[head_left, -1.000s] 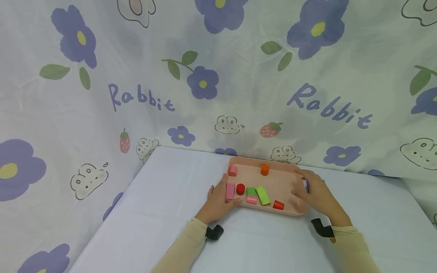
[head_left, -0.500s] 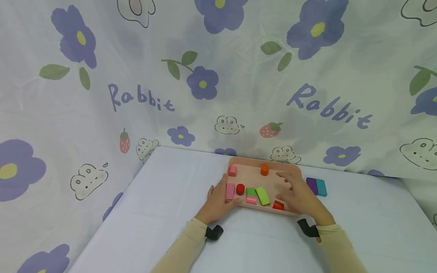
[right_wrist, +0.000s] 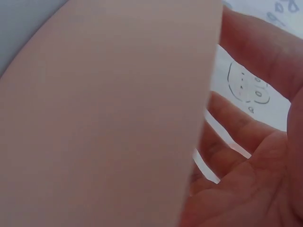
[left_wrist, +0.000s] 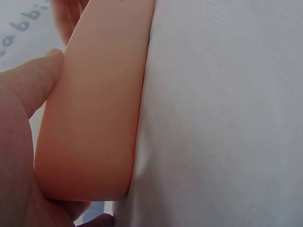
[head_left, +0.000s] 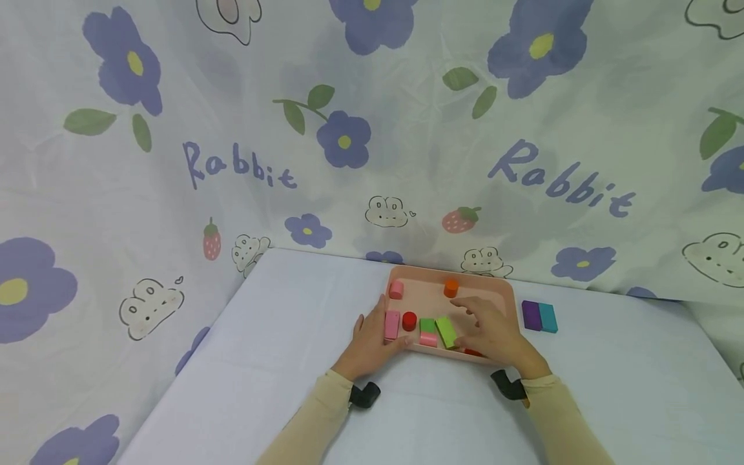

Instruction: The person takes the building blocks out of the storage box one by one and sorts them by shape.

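Observation:
A shallow peach tray (head_left: 488,282) holding several small coloured blocks sits on the white table. My left hand (head_left: 369,345) grips its near left corner, thumb along the front rim and fingers along the left side; the left wrist view shows the thumb at the top edge of the tray wall (left_wrist: 97,109). Over the tray's right part hovers my right hand (head_left: 496,336), fingers spread and holding nothing. Its thumb reaches the lime green block (head_left: 446,331), and its index finger points towards the orange cylinder (head_left: 451,288). Beneath that hand a red block (head_left: 473,352) is mostly hidden.
Also in the tray are a pink cylinder (head_left: 396,289), a pink block (head_left: 392,325), a red cylinder (head_left: 409,321), a green block (head_left: 427,325) and another pink piece (head_left: 428,339). Right of the tray lie a purple block (head_left: 531,315) and a teal block (head_left: 548,318), side by side.
My right hand has moved left from beside the purple and teal blocks to over the tray, uncovering those two blocks. The left hand stays at the tray's corner.

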`<act>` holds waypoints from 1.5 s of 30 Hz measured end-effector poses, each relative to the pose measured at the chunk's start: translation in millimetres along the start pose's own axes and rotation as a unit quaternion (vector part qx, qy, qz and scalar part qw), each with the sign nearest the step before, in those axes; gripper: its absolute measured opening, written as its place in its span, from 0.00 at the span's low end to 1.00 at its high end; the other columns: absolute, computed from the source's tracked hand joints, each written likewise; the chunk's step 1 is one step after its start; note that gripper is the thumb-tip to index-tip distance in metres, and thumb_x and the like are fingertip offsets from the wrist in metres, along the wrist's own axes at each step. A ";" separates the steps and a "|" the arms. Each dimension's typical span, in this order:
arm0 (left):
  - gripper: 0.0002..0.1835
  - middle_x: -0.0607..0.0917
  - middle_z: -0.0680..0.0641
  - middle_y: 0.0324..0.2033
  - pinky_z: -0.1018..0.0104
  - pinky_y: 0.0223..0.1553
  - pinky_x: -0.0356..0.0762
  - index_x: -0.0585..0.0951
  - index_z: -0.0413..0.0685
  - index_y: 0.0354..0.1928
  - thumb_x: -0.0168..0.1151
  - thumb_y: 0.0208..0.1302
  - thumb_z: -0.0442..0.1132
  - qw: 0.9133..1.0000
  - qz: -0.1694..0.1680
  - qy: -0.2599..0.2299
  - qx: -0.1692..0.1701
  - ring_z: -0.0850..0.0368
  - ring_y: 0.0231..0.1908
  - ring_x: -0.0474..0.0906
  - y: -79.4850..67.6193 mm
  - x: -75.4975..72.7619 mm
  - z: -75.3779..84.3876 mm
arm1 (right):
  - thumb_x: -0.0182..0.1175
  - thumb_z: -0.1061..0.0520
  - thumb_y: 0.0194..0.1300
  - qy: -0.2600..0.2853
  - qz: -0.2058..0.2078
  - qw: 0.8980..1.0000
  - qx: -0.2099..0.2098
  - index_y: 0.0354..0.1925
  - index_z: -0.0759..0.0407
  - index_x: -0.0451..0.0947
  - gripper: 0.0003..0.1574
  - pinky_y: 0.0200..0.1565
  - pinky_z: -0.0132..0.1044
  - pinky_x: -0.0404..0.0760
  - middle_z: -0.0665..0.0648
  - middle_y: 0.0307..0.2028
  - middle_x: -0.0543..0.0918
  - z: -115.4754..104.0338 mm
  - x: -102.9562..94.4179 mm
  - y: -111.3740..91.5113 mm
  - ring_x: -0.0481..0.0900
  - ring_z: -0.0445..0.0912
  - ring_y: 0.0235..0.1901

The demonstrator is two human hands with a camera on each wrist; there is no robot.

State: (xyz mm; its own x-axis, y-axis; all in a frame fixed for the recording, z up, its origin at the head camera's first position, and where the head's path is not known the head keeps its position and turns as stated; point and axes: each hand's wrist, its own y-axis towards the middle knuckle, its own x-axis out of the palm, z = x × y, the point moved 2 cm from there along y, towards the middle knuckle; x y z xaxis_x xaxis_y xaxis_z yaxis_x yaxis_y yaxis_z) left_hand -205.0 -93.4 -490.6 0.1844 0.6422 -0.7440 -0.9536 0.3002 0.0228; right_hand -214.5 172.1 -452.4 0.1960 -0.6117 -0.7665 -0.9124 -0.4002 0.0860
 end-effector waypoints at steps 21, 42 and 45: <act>0.58 0.50 0.43 0.79 0.37 0.74 0.34 0.41 0.43 0.80 0.59 0.64 0.69 1.000 -0.004 0.008 -0.008 0.46 0.77 0.47 -0.4 0.8 -1.6 | 0.77 0.61 0.53 -0.026 -0.048 0.998 0.024 0.65 0.61 0.73 0.42 0.62 0.57 0.73 0.60 0.61 0.77 -0.5 16.6 11.3 0.71 0.57 0.62; 0.59 0.51 0.42 0.79 0.36 0.73 0.34 0.42 0.42 0.80 0.59 0.64 0.69 1.000 -0.006 0.002 -0.009 0.46 0.77 0.48 0.0 -0.1 0.8 | 0.78 0.62 0.51 -0.056 -0.051 0.997 0.012 0.59 0.64 0.77 0.37 0.61 0.53 0.75 0.57 0.54 0.80 1.1 23.0 17.2 0.75 0.53 0.55; 0.59 0.50 0.43 0.79 0.37 0.73 0.33 0.41 0.42 0.80 0.58 0.64 0.69 1.000 -0.006 0.003 -0.011 0.47 0.77 0.47 0.0 0.3 0.6 | 0.78 0.61 0.52 -0.059 -0.046 0.997 0.009 0.59 0.64 0.77 0.37 0.60 0.53 0.76 0.57 0.53 0.80 0.8 22.1 17.0 0.75 0.53 0.54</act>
State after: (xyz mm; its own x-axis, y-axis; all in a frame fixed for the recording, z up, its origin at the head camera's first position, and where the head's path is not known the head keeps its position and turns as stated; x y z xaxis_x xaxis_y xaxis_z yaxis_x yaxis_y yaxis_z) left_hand -204.8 -92.8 -490.5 0.1938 0.6352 -0.7476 -0.9564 0.2920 0.0002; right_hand -226.1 152.3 -468.4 0.2369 -0.4883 -0.8399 -0.8991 -0.4376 0.0008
